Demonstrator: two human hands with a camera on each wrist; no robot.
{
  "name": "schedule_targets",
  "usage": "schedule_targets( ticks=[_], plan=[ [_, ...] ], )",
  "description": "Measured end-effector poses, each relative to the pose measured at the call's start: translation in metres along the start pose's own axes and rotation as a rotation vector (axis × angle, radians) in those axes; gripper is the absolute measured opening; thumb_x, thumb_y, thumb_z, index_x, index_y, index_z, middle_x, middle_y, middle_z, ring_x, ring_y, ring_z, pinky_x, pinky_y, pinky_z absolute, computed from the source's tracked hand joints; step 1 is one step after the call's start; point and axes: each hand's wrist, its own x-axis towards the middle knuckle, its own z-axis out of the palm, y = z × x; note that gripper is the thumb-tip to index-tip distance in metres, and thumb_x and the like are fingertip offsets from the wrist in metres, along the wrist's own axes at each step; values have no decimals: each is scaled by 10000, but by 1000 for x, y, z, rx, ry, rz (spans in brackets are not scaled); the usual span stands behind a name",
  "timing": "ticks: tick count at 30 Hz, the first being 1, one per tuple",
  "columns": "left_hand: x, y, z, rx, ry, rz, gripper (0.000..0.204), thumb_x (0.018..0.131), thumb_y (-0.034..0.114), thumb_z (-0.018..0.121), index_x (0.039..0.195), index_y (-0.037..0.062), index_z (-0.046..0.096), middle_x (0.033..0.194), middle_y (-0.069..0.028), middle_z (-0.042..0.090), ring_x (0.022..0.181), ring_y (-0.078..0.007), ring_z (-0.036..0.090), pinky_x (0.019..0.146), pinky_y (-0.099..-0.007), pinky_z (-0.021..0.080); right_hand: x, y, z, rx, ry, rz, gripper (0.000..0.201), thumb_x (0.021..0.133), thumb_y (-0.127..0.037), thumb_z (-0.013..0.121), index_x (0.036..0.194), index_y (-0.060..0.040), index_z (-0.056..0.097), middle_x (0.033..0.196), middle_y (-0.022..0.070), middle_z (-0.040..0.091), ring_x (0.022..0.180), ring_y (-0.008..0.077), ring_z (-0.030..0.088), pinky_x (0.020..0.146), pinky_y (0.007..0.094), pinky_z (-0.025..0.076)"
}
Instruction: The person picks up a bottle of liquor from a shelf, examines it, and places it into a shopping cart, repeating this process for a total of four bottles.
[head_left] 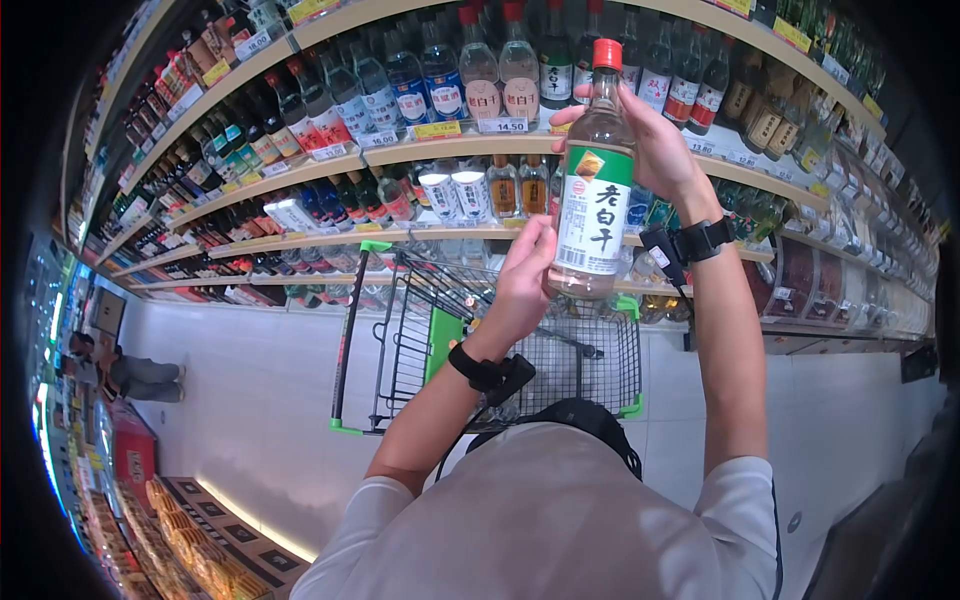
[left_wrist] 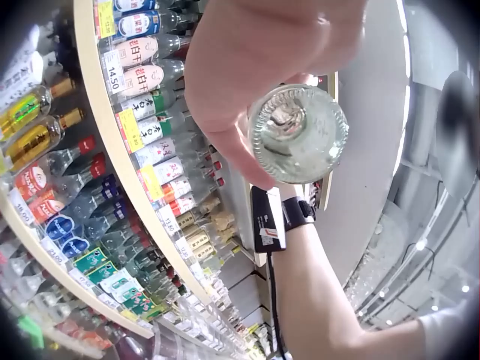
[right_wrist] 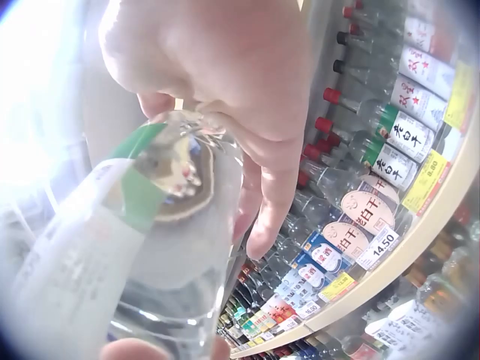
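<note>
A clear glass liquor bottle [head_left: 597, 215] with a red cap and a green-and-white label is held upright before the body, label toward the head camera. My left hand [head_left: 525, 272] grips it low on the side, near the base. Higher up, my right hand [head_left: 660, 140] holds the bottle around its neck and shoulder. The left wrist view looks onto the round ribbed glass base [left_wrist: 300, 135], with the left fingers against its edge. In the right wrist view, clear liquid shows through the bottle's side [right_wrist: 172, 277], and the right hand [right_wrist: 217, 75] covers the neck.
Shelves [head_left: 480, 232] of bottles with price tags [head_left: 503, 125] curve across the front. A black wire shopping cart [head_left: 580, 365] with green corners stands below the hands. Another person [head_left: 145, 375] is at the far left. Packaged goods [head_left: 205, 550] lie at the lower left.
</note>
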Motion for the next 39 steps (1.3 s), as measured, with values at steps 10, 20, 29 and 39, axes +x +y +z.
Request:
schedule_targets(
  ticks=[10,20,29,39],
  plan=[
    [18,-5,-11,26,100,101,473,1078,272,351,1462,0,301,1357,-199,515,1207,-296,579,988,-448,513,7,15,16,-274,304,-214,355,991,-187,566,1247,0,405,906,97,642,806,130,623,682,273,519],
    [8,-3,-15,-180,-87,-68,540,1051,338,361,1493,41,279,1286,-221,554,1045,-308,642,771,-430,571,9,16,16,-239,177,-121,354,1065,-311,408,1281,-32,434,1172,141,646,1069,220,648,935,379,533],
    [3,-12,-21,-939,-502,-281,833,969,541,475,1543,16,179,1175,-238,607,803,-265,614,703,-375,561,10,12,22,-35,47,-64,361,1044,-274,441,1301,-24,483,1190,119,639,1096,209,644,927,351,524],
    [3,1,-24,-214,40,-60,599,1043,488,352,1437,37,341,1295,-186,561,1126,-293,612,957,-457,516,13,9,27,-428,347,-174,323,949,-299,658,1148,-47,626,946,10,667,783,67,643,682,229,522]
  ],
)
